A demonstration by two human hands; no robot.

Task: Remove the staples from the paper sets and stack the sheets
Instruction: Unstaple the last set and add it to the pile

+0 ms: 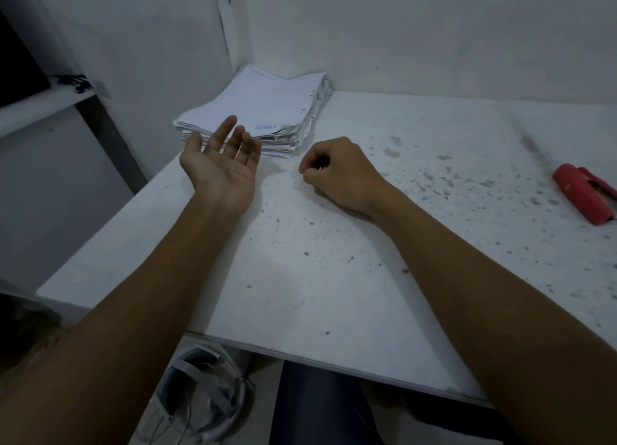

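A thick stack of white paper sheets lies in the far left corner of the white table, against the wall. My left hand rests palm up on the table just in front of the stack, fingers relaxed and holding nothing I can make out. My right hand sits to the right of it with fingers curled, thumb and forefinger pinching a small thin metal piece that looks like a staple. Neither hand touches the stack.
A red stapler lies near the table's right edge. The tabletop is speckled with dark marks. Walls close the back and left corner. A shelf stands at the left, and a white strapped object lies on the floor below the table's front edge.
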